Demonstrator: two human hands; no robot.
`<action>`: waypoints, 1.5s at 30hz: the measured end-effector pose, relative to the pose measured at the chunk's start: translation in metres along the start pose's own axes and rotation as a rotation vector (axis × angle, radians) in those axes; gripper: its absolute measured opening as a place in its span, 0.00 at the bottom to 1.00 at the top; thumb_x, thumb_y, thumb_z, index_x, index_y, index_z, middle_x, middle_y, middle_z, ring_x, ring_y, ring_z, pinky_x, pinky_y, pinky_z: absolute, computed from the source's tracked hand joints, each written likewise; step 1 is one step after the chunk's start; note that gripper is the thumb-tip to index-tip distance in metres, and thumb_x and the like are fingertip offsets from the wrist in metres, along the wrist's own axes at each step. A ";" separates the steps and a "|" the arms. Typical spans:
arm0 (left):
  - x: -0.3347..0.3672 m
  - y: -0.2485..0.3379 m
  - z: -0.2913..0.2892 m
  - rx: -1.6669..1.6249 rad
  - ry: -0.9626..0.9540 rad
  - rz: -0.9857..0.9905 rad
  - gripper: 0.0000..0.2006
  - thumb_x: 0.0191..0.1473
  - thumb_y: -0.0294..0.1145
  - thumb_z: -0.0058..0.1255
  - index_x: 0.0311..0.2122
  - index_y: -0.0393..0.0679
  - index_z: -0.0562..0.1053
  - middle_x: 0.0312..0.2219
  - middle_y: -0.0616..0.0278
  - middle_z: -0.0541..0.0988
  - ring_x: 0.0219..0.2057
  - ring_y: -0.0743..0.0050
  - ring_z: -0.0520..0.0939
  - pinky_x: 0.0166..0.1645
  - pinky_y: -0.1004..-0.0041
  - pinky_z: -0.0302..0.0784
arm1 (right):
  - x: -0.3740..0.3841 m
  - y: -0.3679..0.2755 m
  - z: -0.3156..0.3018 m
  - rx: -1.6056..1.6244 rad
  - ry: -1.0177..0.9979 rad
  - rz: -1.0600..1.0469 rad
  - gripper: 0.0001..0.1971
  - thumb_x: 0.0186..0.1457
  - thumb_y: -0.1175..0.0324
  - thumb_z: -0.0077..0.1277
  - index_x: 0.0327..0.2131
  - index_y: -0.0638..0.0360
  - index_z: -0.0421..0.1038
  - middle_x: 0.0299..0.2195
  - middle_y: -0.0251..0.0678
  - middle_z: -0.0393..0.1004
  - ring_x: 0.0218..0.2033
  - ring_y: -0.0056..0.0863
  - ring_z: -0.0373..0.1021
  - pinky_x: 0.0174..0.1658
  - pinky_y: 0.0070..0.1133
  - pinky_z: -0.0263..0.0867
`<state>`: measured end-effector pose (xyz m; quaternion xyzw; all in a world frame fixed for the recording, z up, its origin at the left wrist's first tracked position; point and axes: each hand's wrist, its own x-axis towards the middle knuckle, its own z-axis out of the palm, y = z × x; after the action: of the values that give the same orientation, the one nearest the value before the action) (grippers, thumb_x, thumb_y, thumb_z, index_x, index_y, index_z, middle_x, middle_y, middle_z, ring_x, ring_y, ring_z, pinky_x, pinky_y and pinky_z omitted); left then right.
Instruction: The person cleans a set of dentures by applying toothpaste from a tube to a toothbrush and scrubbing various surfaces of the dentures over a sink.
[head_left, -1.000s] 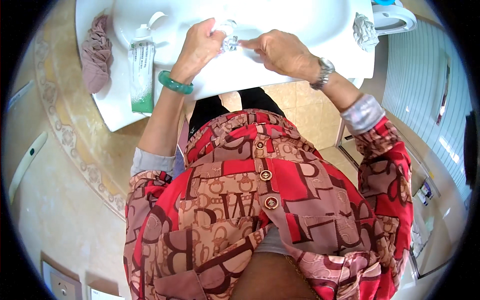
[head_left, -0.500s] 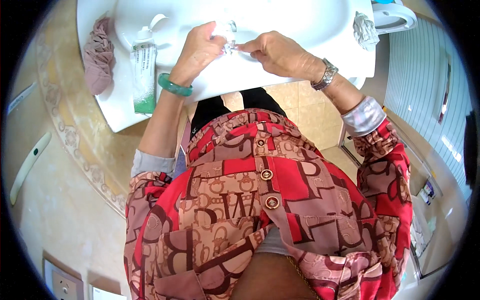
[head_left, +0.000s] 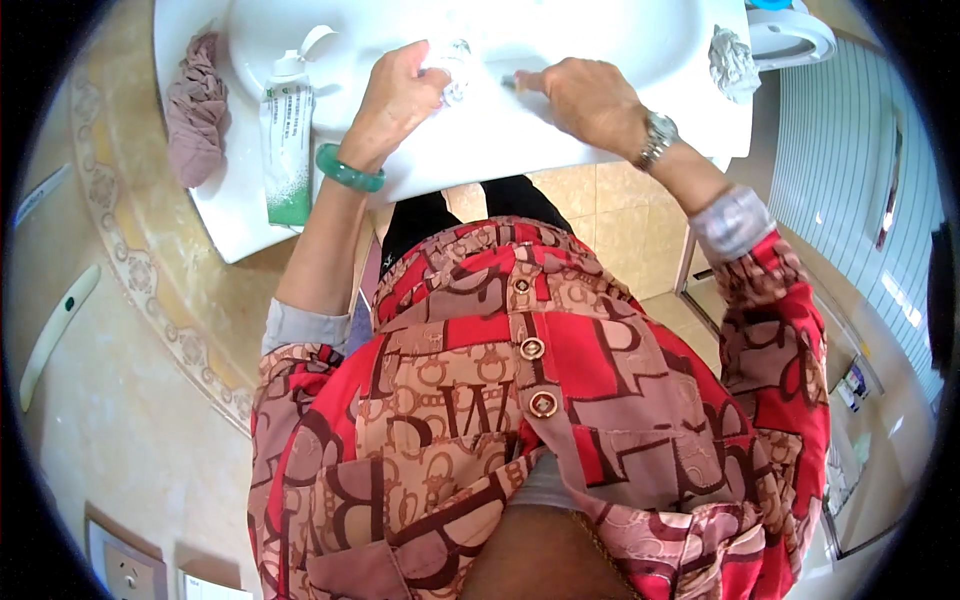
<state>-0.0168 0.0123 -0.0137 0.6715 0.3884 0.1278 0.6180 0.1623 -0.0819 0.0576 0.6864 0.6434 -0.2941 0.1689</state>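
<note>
Over the near edge of a white sink [head_left: 480,140], my left hand [head_left: 392,102] is closed around a small clear, shiny object [head_left: 457,75]; glare hides its exact kind. To the right, my right hand [head_left: 592,104] pinches a small, narrow thing [head_left: 515,82] with a dark tip, most of it covered by the fingers. The two held things are apart. Left of my left hand, a white and green squeeze tube [head_left: 288,150] lies on the sink ledge with its flip cap raised.
A crumpled mauve cloth [head_left: 196,115] lies on the ledge at far left, and a crumpled pale grey cloth [head_left: 733,65] at the right. Beyond the right end stands a white toilet [head_left: 790,38]. A tiled wall [head_left: 130,250] curves along the left.
My right hand has moved right, drawing its narrow thing away from the clear object. My left hand has stayed nearly in place.
</note>
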 end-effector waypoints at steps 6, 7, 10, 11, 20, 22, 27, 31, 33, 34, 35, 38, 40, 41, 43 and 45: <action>-0.001 0.004 -0.001 0.025 0.001 -0.015 0.09 0.46 0.28 0.43 0.27 0.31 0.69 0.18 0.59 0.73 0.19 0.77 0.72 0.24 0.75 0.67 | -0.003 0.012 0.013 0.079 0.249 -0.135 0.17 0.54 0.74 0.43 0.47 0.48 0.70 0.20 0.40 0.73 0.19 0.30 0.69 0.28 0.25 0.68; -0.002 0.008 0.000 -0.009 0.001 -0.041 0.09 0.47 0.28 0.43 0.28 0.31 0.69 0.19 0.60 0.73 0.20 0.77 0.72 0.25 0.76 0.67 | -0.003 0.016 0.014 0.165 0.288 -0.156 0.17 0.54 0.74 0.43 0.47 0.49 0.70 0.20 0.40 0.73 0.18 0.31 0.68 0.28 0.25 0.68; 0.000 0.000 -0.009 -0.200 -0.148 -0.158 0.09 0.52 0.28 0.42 0.37 0.37 0.71 0.29 0.62 0.75 0.30 0.78 0.75 0.34 0.79 0.72 | 0.001 0.015 0.012 0.303 0.357 -0.112 0.16 0.53 0.70 0.46 0.46 0.58 0.70 0.21 0.42 0.73 0.19 0.27 0.69 0.28 0.23 0.68; 0.000 0.002 -0.011 -0.195 -0.144 -0.155 0.09 0.52 0.28 0.42 0.37 0.37 0.71 0.29 0.62 0.75 0.30 0.78 0.75 0.34 0.79 0.72 | 0.003 0.012 0.010 0.417 0.368 -0.097 0.16 0.53 0.67 0.47 0.45 0.62 0.70 0.23 0.45 0.75 0.23 0.27 0.72 0.31 0.23 0.70; 0.008 0.020 -0.023 -0.955 -0.406 -0.372 0.10 0.54 0.30 0.44 0.39 0.36 0.68 0.29 0.64 0.74 0.29 0.75 0.75 0.39 0.74 0.73 | 0.039 0.000 0.021 0.757 0.408 -0.129 0.12 0.51 0.63 0.53 0.33 0.63 0.74 0.15 0.29 0.68 0.15 0.15 0.62 0.20 0.14 0.60; 0.009 0.017 -0.022 -1.034 -0.405 -0.392 0.10 0.55 0.30 0.44 0.40 0.37 0.67 0.28 0.64 0.74 0.28 0.74 0.74 0.40 0.72 0.73 | 0.039 -0.004 0.020 0.769 0.378 -0.103 0.11 0.52 0.64 0.52 0.29 0.63 0.74 0.14 0.29 0.68 0.13 0.14 0.61 0.18 0.14 0.59; 0.003 0.016 -0.020 -0.838 -0.311 -0.297 0.12 0.54 0.31 0.45 0.42 0.36 0.67 0.32 0.62 0.74 0.30 0.74 0.75 0.39 0.74 0.73 | 0.036 -0.004 0.028 1.281 0.107 0.080 0.11 0.54 0.68 0.45 0.22 0.63 0.69 0.12 0.27 0.65 0.07 0.11 0.53 0.08 0.12 0.48; -0.007 0.017 -0.016 -0.312 0.029 -0.072 0.12 0.53 0.29 0.46 0.43 0.37 0.68 0.33 0.63 0.75 0.31 0.73 0.75 0.37 0.74 0.73 | 0.035 -0.006 0.026 1.434 0.055 0.104 0.11 0.54 0.69 0.45 0.23 0.65 0.68 0.12 0.27 0.65 0.07 0.10 0.53 0.07 0.12 0.47; -0.010 0.026 -0.005 -0.082 0.133 0.160 0.11 0.51 0.26 0.46 0.41 0.38 0.70 0.32 0.62 0.75 0.31 0.71 0.76 0.36 0.73 0.72 | 0.035 -0.006 0.022 1.410 -0.013 0.099 0.11 0.54 0.69 0.45 0.22 0.65 0.67 0.12 0.27 0.65 0.06 0.09 0.53 0.07 0.11 0.46; -0.011 0.029 -0.002 0.150 0.239 0.390 0.10 0.50 0.24 0.45 0.40 0.40 0.71 0.30 0.61 0.76 0.30 0.70 0.76 0.34 0.73 0.72 | 0.035 -0.007 0.020 1.411 -0.014 0.100 0.11 0.54 0.69 0.45 0.22 0.65 0.67 0.12 0.27 0.65 0.06 0.09 0.53 0.07 0.11 0.46; -0.009 0.028 -0.003 0.150 0.239 0.389 0.10 0.50 0.24 0.45 0.40 0.40 0.71 0.30 0.61 0.76 0.30 0.70 0.76 0.34 0.73 0.72 | 0.036 -0.009 0.019 1.357 -0.036 0.092 0.11 0.54 0.68 0.44 0.22 0.65 0.67 0.12 0.27 0.65 0.06 0.09 0.52 0.07 0.11 0.46; -0.001 0.022 -0.004 0.476 0.261 0.669 0.07 0.42 0.22 0.48 0.31 0.41 0.69 0.22 0.55 0.72 0.26 0.58 0.75 0.30 0.68 0.71 | 0.037 -0.015 0.016 1.283 -0.080 0.074 0.12 0.54 0.67 0.44 0.22 0.65 0.67 0.12 0.26 0.65 0.06 0.09 0.52 0.07 0.11 0.46; 0.001 0.020 -0.005 0.611 0.312 0.684 0.04 0.41 0.21 0.47 0.26 0.39 0.67 0.22 0.53 0.71 0.25 0.53 0.74 0.29 0.65 0.71 | 0.035 -0.015 0.014 1.263 -0.103 0.065 0.12 0.54 0.67 0.44 0.22 0.65 0.67 0.12 0.26 0.65 0.06 0.09 0.52 0.07 0.11 0.46; 0.002 0.019 -0.005 0.609 0.315 0.679 0.04 0.41 0.21 0.47 0.26 0.39 0.67 0.22 0.53 0.71 0.25 0.53 0.74 0.29 0.65 0.71 | 0.033 -0.013 0.014 1.230 -0.080 0.057 0.12 0.54 0.66 0.45 0.24 0.66 0.68 0.13 0.27 0.66 0.07 0.09 0.52 0.08 0.11 0.47; 0.007 0.020 -0.008 0.697 0.241 0.724 0.03 0.42 0.20 0.46 0.25 0.39 0.68 0.20 0.54 0.72 0.24 0.55 0.75 0.29 0.64 0.70 | 0.027 -0.006 0.015 1.191 -0.062 0.048 0.12 0.54 0.65 0.45 0.26 0.66 0.69 0.14 0.27 0.66 0.08 0.09 0.53 0.09 0.10 0.48; 0.014 0.017 -0.009 0.700 0.189 0.709 0.02 0.42 0.19 0.46 0.24 0.38 0.68 0.20 0.54 0.72 0.23 0.56 0.74 0.29 0.64 0.71 | 0.015 0.004 0.015 1.110 0.206 0.010 0.14 0.56 0.64 0.44 0.34 0.68 0.70 0.16 0.29 0.67 0.09 0.10 0.54 0.10 0.11 0.50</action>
<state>-0.0074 0.0292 0.0000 0.9144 0.2102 0.2522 0.2367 0.1629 -0.0800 0.0361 0.7005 0.4020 -0.5191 -0.2795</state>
